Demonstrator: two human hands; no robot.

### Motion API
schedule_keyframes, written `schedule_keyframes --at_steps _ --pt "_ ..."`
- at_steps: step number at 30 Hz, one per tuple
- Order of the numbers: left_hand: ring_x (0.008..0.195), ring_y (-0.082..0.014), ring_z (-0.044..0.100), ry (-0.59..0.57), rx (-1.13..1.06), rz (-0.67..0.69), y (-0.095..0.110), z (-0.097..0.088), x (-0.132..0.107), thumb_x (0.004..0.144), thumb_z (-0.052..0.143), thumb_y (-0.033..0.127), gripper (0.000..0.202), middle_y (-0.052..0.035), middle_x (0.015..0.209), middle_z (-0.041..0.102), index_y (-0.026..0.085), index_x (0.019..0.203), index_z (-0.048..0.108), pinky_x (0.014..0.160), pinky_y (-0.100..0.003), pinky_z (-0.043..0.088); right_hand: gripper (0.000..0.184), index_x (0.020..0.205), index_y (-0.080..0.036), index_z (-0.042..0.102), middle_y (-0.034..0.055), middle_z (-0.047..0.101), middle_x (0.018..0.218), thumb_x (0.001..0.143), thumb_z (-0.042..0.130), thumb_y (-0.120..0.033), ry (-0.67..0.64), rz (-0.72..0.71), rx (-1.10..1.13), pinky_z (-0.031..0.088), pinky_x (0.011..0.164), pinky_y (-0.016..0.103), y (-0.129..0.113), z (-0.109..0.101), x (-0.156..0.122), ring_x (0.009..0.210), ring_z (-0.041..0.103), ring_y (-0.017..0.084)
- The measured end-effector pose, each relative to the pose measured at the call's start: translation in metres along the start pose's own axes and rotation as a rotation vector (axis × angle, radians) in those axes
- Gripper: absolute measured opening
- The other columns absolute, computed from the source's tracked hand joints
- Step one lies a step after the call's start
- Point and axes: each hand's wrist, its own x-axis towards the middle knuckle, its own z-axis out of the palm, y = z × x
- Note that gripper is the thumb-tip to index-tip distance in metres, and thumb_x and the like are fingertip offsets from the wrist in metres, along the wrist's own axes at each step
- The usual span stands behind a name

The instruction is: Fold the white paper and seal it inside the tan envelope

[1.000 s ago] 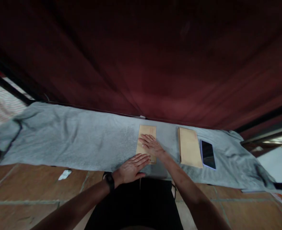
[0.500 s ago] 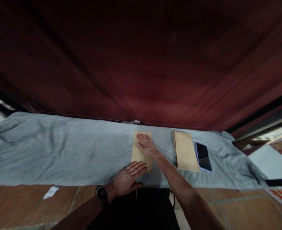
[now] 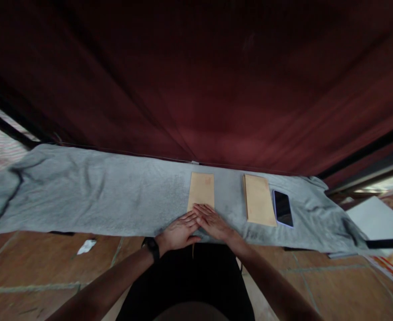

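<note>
A tan paper envelope [image 3: 201,188] lies flat on the grey cloth, its long side pointing away from me. Over its near end rests my left hand [image 3: 179,231], palm down with fingers stretched out. My right hand [image 3: 213,221] also lies flat there, fingers extended, its tips meeting those of the left. The envelope's near edge is hidden under both hands. To the right sits a stack of similar tan envelopes [image 3: 259,199], slightly turned.
A phone [image 3: 283,208] in a light purple case lies beside the stack. Grey cloth [image 3: 123,191] covers the long surface, with a dark red curtain [image 3: 196,111] behind it. A white scrap [image 3: 87,246] is on the tiled floor [image 3: 32,263].
My right hand has slid toward me from the envelope's far part to its near end, beside my left hand. The view has shifted slightly.
</note>
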Motion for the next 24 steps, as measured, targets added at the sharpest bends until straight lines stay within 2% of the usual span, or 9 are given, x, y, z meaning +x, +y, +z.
schedule_keyframes --at_steps 5,9,13,16,18,20,24 --pt "0.140 -0.0241 0.045 0.026 -0.023 0.037 0.002 -0.004 -0.001 0.094 0.058 0.042 0.051 -0.0137 0.146 0.053 0.016 0.138 0.054 0.119 -0.042 0.034 0.053 0.155 -0.024 0.028 0.0052 0.037 0.158 0.106 0.025 -0.043 0.068 0.003 0.085 0.030 0.122 0.044 -0.011 -0.002 -0.039 0.147 0.033 0.017" --pt "0.132 -0.0202 0.053 0.077 -0.093 0.033 0.001 -0.012 -0.001 0.100 0.049 0.038 0.038 -0.0080 0.140 0.060 0.021 0.132 0.059 0.114 -0.039 0.041 0.049 0.151 -0.024 0.039 0.0055 0.046 0.153 0.106 0.031 -0.041 0.118 -0.008 0.164 0.034 0.121 0.044 -0.013 -0.008 -0.060 0.143 0.040 0.018" --pt "0.122 -0.0169 0.060 0.168 -0.146 -0.064 -0.004 -0.017 0.010 0.104 0.037 0.035 0.036 -0.0042 0.127 0.068 0.023 0.126 0.063 0.108 -0.035 0.046 0.045 0.146 -0.026 0.047 0.0035 0.053 0.147 0.106 0.030 -0.038 0.227 0.093 0.192 0.036 0.119 0.043 -0.009 -0.013 -0.063 0.139 0.045 0.017" --pt "0.135 -0.0192 0.049 0.233 -0.084 -0.171 -0.009 -0.015 0.032 0.105 0.031 0.035 0.044 -0.0097 0.142 0.058 0.016 0.136 0.055 0.114 -0.038 0.040 0.047 0.148 -0.022 0.044 0.0066 0.049 0.151 0.106 0.030 -0.036 0.262 0.158 0.078 0.031 0.121 0.048 -0.007 -0.006 -0.058 0.142 0.042 0.021" --pt "0.145 -0.0211 0.036 0.232 -0.017 -0.221 -0.012 -0.009 0.049 0.104 0.029 0.034 0.049 -0.0130 0.154 0.044 0.013 0.145 0.045 0.119 -0.042 0.031 0.048 0.150 -0.020 0.042 0.0085 0.045 0.153 0.105 0.032 -0.035 0.252 0.173 -0.013 0.031 0.121 0.050 -0.007 0.001 -0.055 0.143 0.040 0.023" --pt "0.149 -0.0227 0.026 0.206 0.043 -0.249 -0.015 -0.001 0.063 0.104 0.028 0.034 0.052 -0.0130 0.160 0.033 0.013 0.150 0.039 0.122 -0.045 0.025 0.049 0.151 -0.020 0.040 0.0092 0.042 0.155 0.104 0.035 -0.035 0.237 0.168 -0.087 0.031 0.121 0.050 -0.008 0.008 -0.055 0.143 0.040 0.024" --pt "0.151 -0.0226 0.022 0.141 0.103 -0.250 -0.023 0.012 0.067 0.103 0.030 0.037 0.052 -0.0096 0.161 0.031 0.019 0.151 0.037 0.123 -0.046 0.018 0.052 0.153 -0.020 0.036 0.0094 0.040 0.156 0.103 0.039 -0.036 0.216 0.145 -0.163 0.030 0.121 0.050 -0.008 0.012 -0.060 0.144 0.039 0.025"
